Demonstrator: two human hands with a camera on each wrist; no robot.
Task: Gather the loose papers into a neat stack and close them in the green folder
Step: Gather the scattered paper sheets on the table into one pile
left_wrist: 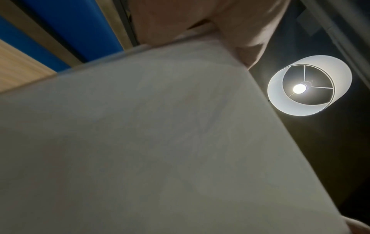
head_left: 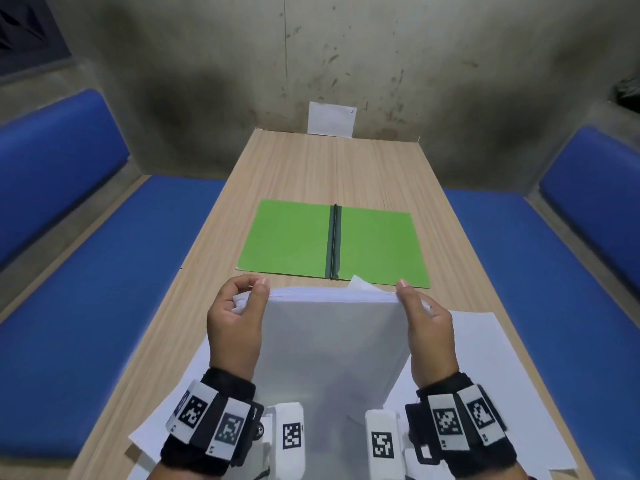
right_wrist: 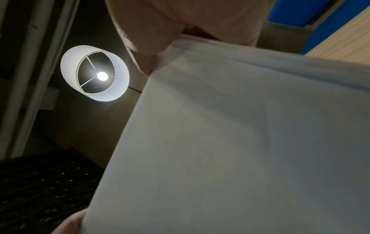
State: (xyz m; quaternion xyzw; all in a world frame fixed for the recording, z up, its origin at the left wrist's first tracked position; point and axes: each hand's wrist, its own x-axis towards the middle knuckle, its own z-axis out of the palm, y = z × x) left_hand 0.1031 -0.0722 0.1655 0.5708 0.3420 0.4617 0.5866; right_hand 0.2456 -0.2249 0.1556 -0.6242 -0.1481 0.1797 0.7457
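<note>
Benches: two [head_left: 79, 258], blue padded seats with blue backrests, one each side of the counter.
Loose sheets, left: white paper [head_left: 162, 420] lying flat on the counter under the left wrist; separate sheets cannot be counted.
Left hand: one [head_left: 235, 323], wrist strapped with a black band carrying square black-and-white markers; thumb on the near face of the stack, fingers [head_left: 242, 284] curled over its top left corner, pinching it. In the left wrist view the hand [left_wrist: 170, 19] shows only as a blur against the paper's upper edge.
Paper stack: one [head_left: 329, 348], white, thin sheets, held upright between both hands over the near end of the counter, just short of the folder; top edges nearly flush, one corner sticking up near the right. Sheet count cannot be told. Fills most of both wrist views [left_wrist: 140, 142] [right_wrist: 240, 142].
Green folder: one [head_left: 291, 237], open flat mid-counter, two matte green leaves, rounded outer corners, dark spine strip down the middle.
Counter: one [head_left: 329, 164], long, pale wood grain, running away to a stained grey wall.
Small white sheet: one [head_left: 331, 123], upright against the wall at the far end.
Right hand: one [head_left: 427, 327], same marked band; thumb gripping the stack's top right corner, fingers hidden behind the paper.
Loose sheets, right: white paper [head_left: 485, 368] flat on the counter.
Lamp: one [right_wrist: 95, 73], round white drum shade, bulb lit.
</note>
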